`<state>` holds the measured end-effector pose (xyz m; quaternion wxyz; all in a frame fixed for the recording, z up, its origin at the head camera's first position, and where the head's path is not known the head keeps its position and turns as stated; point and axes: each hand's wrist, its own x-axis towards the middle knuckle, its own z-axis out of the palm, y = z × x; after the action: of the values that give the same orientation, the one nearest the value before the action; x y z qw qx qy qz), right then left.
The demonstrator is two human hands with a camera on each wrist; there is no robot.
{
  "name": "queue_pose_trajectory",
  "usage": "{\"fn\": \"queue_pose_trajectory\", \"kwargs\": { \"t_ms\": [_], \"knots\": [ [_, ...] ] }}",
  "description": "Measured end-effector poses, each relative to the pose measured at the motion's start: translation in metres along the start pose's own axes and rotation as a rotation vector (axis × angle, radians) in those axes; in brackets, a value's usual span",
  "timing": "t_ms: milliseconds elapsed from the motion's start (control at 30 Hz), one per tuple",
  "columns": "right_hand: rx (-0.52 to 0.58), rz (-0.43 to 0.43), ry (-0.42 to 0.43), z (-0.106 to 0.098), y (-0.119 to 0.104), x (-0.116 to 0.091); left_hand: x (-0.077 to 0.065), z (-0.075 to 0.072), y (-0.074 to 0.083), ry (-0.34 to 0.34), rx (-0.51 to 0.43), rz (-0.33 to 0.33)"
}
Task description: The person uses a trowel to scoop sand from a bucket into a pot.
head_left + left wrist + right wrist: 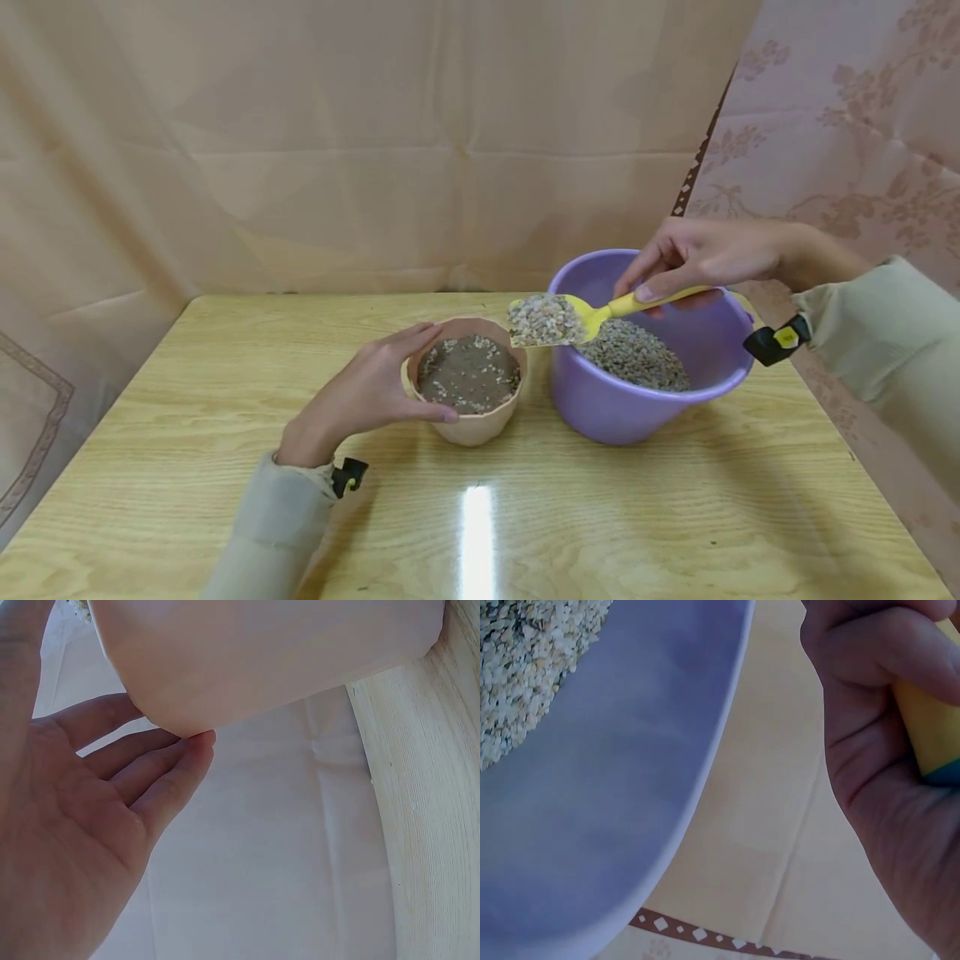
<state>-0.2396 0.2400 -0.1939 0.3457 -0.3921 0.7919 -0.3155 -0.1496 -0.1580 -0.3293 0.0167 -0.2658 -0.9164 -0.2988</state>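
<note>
Scoop (598,318): gripped in my right hand (708,254), its end heaped with gravel (543,318) and raised between pot (476,429) and bucket (622,417)
Pot: on the table (600,517), my left hand (367,392) clasping its side
Bucket: purple, gravel inside

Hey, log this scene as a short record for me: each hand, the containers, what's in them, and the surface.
Left hand: the left hand grips the peach pot, thumb at its rim
Right hand: the right hand holds the yellow scoop by its handle
Scoop load: pale gravel, heaped
Pot contents: grey-brown material with scattered pale bits
Bucket: purple bucket, right of the pot in the head view
Bucket contents: loose gravel
Surface: wood-grain table
</note>
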Motion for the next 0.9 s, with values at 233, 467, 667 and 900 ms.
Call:
{"fn": "queue_pose_trajectory", "kwargs": {
  "t_ms": [233, 467, 667, 900],
  "knots": [
    [0.013, 0.020, -0.012, 0.002, -0.002, 0.006, 0.006, 0.000, 0.004, 0.005, 0.026, 0.018],
    [0.012, 0.007, -0.016, 0.004, -0.005, 0.011, 0.008, 0.002, 0.007, 0.009, 0.023, -0.003],
    [-0.011, 0.011, -0.024, 0.006, -0.010, 0.018, 0.009, 0.004, 0.003, 0.001, 0.036, 0.004],
    [-0.014, 0.015, -0.052, 0.007, -0.014, 0.028, 0.010, 0.007, 0.002, 0.036, 0.042, 0.055]
  ]
}}
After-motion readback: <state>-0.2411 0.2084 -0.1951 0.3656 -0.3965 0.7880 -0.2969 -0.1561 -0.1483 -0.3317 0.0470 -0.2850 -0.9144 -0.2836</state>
